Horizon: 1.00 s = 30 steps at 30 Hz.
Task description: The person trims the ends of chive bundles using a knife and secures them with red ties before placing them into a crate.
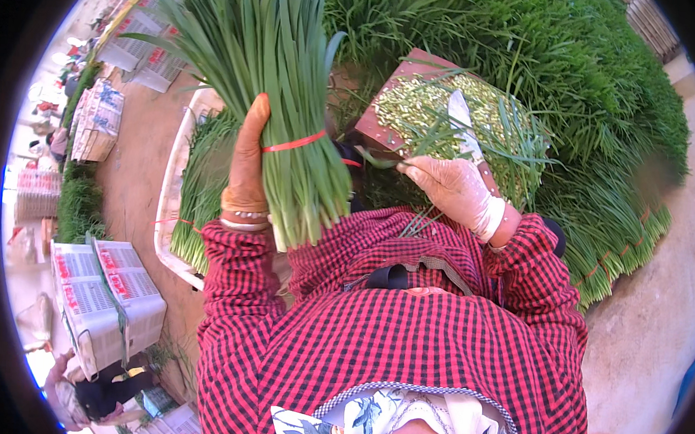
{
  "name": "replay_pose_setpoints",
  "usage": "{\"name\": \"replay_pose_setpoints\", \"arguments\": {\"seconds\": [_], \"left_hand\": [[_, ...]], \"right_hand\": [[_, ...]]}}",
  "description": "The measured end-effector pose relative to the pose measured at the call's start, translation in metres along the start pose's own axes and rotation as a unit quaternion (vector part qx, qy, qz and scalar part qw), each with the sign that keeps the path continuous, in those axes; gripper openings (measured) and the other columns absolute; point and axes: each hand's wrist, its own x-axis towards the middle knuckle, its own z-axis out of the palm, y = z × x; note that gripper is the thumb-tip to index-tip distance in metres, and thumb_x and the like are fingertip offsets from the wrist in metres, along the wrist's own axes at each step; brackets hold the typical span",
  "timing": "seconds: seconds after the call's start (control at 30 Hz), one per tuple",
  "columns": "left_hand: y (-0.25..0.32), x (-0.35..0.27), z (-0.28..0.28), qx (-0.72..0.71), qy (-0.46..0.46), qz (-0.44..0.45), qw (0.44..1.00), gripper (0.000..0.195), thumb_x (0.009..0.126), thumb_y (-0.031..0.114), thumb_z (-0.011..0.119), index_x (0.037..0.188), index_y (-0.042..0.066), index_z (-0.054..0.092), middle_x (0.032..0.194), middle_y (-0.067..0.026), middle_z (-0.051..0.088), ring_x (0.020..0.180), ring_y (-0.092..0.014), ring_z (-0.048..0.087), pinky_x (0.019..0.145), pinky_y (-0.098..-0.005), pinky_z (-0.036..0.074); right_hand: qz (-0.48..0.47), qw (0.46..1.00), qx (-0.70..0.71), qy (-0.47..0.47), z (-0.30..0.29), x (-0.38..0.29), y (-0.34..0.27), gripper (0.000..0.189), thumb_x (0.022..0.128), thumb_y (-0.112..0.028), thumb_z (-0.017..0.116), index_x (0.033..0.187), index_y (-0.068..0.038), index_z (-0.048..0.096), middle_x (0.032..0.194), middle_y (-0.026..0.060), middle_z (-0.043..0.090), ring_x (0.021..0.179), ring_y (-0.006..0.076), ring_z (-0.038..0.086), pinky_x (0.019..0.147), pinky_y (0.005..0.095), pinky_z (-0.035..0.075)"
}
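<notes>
My left hand [249, 160], in an orange-stained glove, is shut around a thick bunch of garlic chives [288, 98]. A red band [292, 142] circles the bunch, and its pale cut ends point down towards my lap. To the right, my white-gloved right hand [451, 183] pinches a loose chive leaf [379, 160] between thumb and fingertips. Behind that hand is a knife [462, 117], its blade over a reddish chopping board [381, 114] strewn with chopped pale stem ends [410, 103]. The handle passes behind the hand; whether any fingers touch it is hidden.
A white crate [167, 209] at my left holds banded chives [195, 233]. Loose chives [535, 50] are heaped beyond the board, with more bundles [607, 257] at right. Printed packed boxes [111, 300] stand on the floor at left, near another person [101, 392].
</notes>
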Motion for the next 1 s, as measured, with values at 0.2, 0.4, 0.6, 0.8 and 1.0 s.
{"name": "replay_pose_setpoints", "arguments": {"seconds": [0.2, 0.4, 0.6, 0.8, 1.0], "left_hand": [[0.054, -0.018, -0.04, 0.434, 0.045, 0.168, 0.884, 0.055, 0.084, 0.013, 0.08, 0.132, -0.003, 0.057, 0.115, -0.0084, 0.068, 0.101, -0.02, 0.067, 0.09, -0.0342, 0.054], [0.03, -0.022, -0.098, 0.824, 0.037, 0.298, 0.48, 0.096, 0.062, 0.015, 0.088, 0.148, 0.008, 0.044, 0.118, -0.013, 0.063, 0.107, -0.034, 0.06, 0.096, -0.0447, 0.046], [-0.009, -0.045, -0.166, 0.836, 0.053, 0.287, 0.465, 0.075, 0.069, 0.011, 0.077, 0.14, 0.01, 0.052, 0.117, -0.0135, 0.062, 0.11, -0.036, 0.058, 0.101, -0.0469, 0.043], [-0.044, -0.045, -0.181, 0.79, 0.094, 0.286, 0.534, 0.066, 0.078, 0.016, 0.069, 0.14, 0.007, 0.052, 0.125, -0.0169, 0.06, 0.115, -0.037, 0.056, 0.101, -0.0465, 0.043], [-0.055, -0.047, -0.191, 0.761, 0.118, 0.323, 0.55, 0.063, 0.081, 0.021, 0.069, 0.139, 0.005, 0.051, 0.128, -0.0172, 0.059, 0.115, -0.039, 0.056, 0.101, -0.0461, 0.043]], "right_hand": [[0.11, 0.964, 0.171, -0.17, 0.002, 0.032, 0.028, 0.088, 0.091, -0.038, 0.072, 0.156, -0.003, 0.025, 0.149, 0.0223, 0.046, 0.13, 0.0315, 0.055, 0.109, 0.0402, 0.044], [0.028, 0.899, 0.406, -0.162, 0.005, 0.061, 0.034, 0.06, 0.096, -0.02, 0.069, 0.147, -0.003, 0.043, 0.151, 0.0136, 0.047, 0.131, 0.0219, 0.052, 0.108, 0.0366, 0.044], [0.154, 0.864, 0.473, -0.074, 0.022, 0.061, 0.019, 0.041, 0.101, -0.024, 0.062, 0.134, -0.001, 0.058, 0.119, 0.0062, 0.07, 0.106, 0.0153, 0.064, 0.094, 0.0312, 0.051], [0.153, 0.928, 0.336, 0.052, -0.024, 0.058, 0.042, 0.034, 0.102, -0.027, 0.061, 0.128, -0.005, 0.063, 0.11, 0.0053, 0.07, 0.096, 0.0132, 0.067, 0.084, 0.0289, 0.053], [0.113, 0.93, 0.338, 0.091, -0.063, 0.065, 0.018, 0.024, 0.102, -0.023, 0.061, 0.115, -0.005, 0.07, 0.101, 0.0047, 0.074, 0.091, 0.0122, 0.068, 0.082, 0.0271, 0.053]]}}
